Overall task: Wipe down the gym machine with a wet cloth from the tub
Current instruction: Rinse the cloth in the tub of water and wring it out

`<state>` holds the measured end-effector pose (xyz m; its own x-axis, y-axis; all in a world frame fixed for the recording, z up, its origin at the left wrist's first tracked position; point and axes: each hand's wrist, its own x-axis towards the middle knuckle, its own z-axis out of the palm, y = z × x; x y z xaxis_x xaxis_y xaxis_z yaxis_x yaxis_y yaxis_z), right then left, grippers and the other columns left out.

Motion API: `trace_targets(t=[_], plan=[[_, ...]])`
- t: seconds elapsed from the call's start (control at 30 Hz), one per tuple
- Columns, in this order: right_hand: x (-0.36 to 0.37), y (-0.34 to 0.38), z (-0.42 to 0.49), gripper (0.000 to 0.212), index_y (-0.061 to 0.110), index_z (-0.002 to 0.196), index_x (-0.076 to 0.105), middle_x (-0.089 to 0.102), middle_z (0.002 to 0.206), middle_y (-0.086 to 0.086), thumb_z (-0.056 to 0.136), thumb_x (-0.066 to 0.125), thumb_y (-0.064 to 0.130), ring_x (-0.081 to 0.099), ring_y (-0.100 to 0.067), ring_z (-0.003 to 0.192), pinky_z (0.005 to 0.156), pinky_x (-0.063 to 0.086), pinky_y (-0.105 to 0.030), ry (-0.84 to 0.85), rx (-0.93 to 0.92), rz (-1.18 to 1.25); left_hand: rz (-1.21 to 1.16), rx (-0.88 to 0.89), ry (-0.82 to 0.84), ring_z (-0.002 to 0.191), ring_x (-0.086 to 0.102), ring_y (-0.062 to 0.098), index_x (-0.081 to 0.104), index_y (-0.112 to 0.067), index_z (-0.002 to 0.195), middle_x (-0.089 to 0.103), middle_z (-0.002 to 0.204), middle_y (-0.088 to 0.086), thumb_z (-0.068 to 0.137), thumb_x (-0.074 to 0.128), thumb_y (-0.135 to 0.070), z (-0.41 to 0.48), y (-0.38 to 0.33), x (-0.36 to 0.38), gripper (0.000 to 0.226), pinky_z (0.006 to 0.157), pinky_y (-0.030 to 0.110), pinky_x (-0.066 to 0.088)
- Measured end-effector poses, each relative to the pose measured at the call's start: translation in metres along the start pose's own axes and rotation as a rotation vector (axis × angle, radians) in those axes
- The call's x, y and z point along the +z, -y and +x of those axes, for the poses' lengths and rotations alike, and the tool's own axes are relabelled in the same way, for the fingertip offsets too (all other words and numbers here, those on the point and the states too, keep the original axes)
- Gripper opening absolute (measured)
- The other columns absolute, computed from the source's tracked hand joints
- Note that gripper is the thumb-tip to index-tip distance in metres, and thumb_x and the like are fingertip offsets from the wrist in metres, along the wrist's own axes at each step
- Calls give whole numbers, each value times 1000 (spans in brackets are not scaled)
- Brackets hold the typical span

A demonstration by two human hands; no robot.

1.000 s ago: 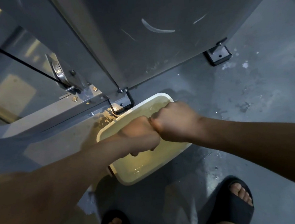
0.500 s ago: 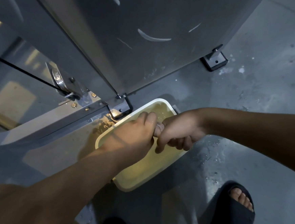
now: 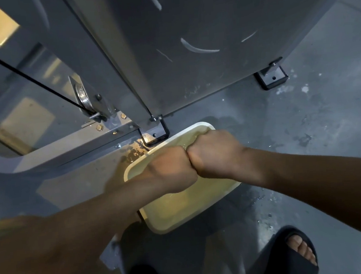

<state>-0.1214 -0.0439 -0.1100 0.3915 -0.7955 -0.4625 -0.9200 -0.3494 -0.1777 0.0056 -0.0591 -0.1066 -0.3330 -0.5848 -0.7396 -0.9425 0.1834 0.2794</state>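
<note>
Wet grey floor [image 3: 304,127] carrying rectangular cream plastic tub [image 3: 160,227], left hand [image 3: 171,170] and right hand [image 3: 215,153] clenching fingers [image 3: 193,157] into touching fists, contents hidden

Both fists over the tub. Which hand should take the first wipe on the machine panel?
Right, probably. The right hand sits directly below the grey panel; the left hand sits toward the corner bracket. Both grips are clenched over the tub, cloth hidden inside.
</note>
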Motion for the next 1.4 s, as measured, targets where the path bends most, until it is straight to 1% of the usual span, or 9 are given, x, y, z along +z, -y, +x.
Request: trace_targets(t=[0.13,0.23,0.5,0.67,0.77,0.97,1.13,1.27,1.4], plan=[[-1,-4,0,13,20,93,61,72,98,-2,97,49,23,62,-31,84,60,33,-30,-85,-93,-145,-499,-140,109,42,36,20,60,-4,69,43,52,7,73,59,3,-8,0,-3,8,43,23,29],[10,-7,-2,8,19,84,62,70,78,1,88,61,26,51,-25,62,48,15,-24,-140,-139,-216,-669,-202,264,42,29,16,54,-8,76,36,55,4,71,58,9,-13,1,-3,18,44,25,24],[1,-40,-14,28,32,95,38,54,90,6,79,61,26,61,-23,86,63,48,-39,117,8,581,-178,63,177,69,69,22,54,-14,99,65,82,6,93,59,-33,-13,-6,-36,20,57,32,58],[-29,-61,-38,39,29,114,42,57,94,4,77,46,42,54,-6,84,73,48,-27,214,65,1068,-1006,-70,160,72,57,21,51,-14,102,57,90,11,78,63,-19,-19,-18,-68,27,75,40,60],[-31,-67,-36,31,38,106,44,63,95,1,80,51,52,60,-10,86,87,54,-49,96,100,1170,-1276,-50,47,73,60,22,57,-11,100,66,84,9,96,61,-19,-14,-27,-71,10,79,41,57],[-24,-82,-33,14,26,107,56,69,103,-5,99,66,21,73,-27,90,92,58,-50,-198,154,1242,-1211,72,-104,101,73,24,58,-6,116,68,119,17,92,74,-8,9,-35,-64,30,83,29,62],[-36,-95,-34,27,19,100,74,75,92,-6,104,49,12,68,-18,84,87,55,-39,-330,310,1203,-1199,149,-119,90,67,24,60,-15,123,73,112,18,94,61,9,8,-34,-70,38,94,40,58],[-41,-94,-32,15,20,104,69,69,91,-1,104,56,28,63,-11,83,84,54,-34,-386,296,1296,-1214,153,-212,92,66,17,65,-18,117,72,115,14,99,50,4,13,-36,-75,32,73,27,56],[-38,-96,-36,33,37,110,63,61,119,11,82,74,51,60,2,112,91,47,-20,-335,162,1204,-1191,136,-244,90,69,24,68,-18,113,73,110,19,102,51,-10,13,-36,-75,22,81,39,57]])
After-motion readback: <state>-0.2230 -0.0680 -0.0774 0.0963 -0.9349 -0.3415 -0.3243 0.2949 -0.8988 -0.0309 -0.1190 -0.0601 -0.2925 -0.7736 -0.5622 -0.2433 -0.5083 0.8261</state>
